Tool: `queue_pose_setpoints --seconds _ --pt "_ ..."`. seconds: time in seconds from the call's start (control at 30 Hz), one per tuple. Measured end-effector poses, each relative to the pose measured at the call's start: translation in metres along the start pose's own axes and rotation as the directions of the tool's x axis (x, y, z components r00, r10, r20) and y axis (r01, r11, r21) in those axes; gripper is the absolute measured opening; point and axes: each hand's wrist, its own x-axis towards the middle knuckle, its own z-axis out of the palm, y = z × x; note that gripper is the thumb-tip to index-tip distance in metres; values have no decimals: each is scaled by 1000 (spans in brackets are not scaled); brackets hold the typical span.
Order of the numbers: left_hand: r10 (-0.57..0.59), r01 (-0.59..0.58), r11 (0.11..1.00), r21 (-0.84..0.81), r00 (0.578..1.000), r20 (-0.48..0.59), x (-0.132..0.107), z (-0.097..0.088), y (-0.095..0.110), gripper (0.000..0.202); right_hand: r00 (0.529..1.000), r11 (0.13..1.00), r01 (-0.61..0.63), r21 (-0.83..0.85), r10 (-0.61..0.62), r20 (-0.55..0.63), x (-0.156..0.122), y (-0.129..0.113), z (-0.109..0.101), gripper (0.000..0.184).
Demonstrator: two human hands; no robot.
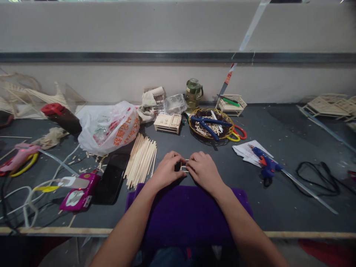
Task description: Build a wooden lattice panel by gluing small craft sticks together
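Observation:
Between my two hands, just beyond the purple cloth (194, 211), is a small frame of pale wooden sticks (184, 168). My left hand (168, 167) has its fingers curled round the frame's left end, with a dark patch under the fingers that I cannot make out. On the other end, the fingers of my right hand (204, 170) press down. Most of the frame is hidden by the fingers. Left of my left hand lies a heap of thin wooden sticks (141, 159).
At right a blue glue gun (268, 163) rests beside white paper (244, 152). Behind are a yellow-rimmed basket (191, 128) with pliers (207, 126), a small stick model (168, 124) and a green jug (194, 94). Leftward are a phone (111, 181), a pink power strip (79, 193) and a plastic bag (108, 128).

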Motion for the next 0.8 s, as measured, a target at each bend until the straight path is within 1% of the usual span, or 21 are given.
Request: queue_pose_setpoints --seconds 0.1,0.17,0.23,0.3,0.37,0.43,0.53,0.67,0.8 --pt "7 -7 1000 16 1000 -11 1 1 0 30 998 996 -39 85 43 -44 -1 4 -1 15" --pt "9 -8 1000 21 1000 -25 1 3 1 26 988 981 -96 167 114 -102 -2 8 -4 15" --pt "10 -7 999 44 999 -54 2 4 3 17 964 956 -157 249 203 -172 -3 12 -7 16" --pt "20 -11 995 104 996 -86 3 5 5 9 931 927 -203 314 282 -232 -5 16 -10 16" --pt "45 -26 983 181 993 -105 3 6 8 9 902 904 -232 359 338 -270 -6 18 -12 16" --pt "82 -53 967 247 991 -108 4 7 11 10 882 888 -249 387 372 -288 -6 18 -13 16" --pt "128 -92 947 307 987 -98 4 9 13 10 866 872 -264 412 402 -296 -7 19 -13 16" --pt "157 -120 932 342 984 -84 6 12 12 11 853 860 -286 423 429 -296 -8 21 -14 16" --pt "168 -129 928 349 982 -84 7 14 10 11 853 854 -291 430 435 -287 -8 22 -15 15"
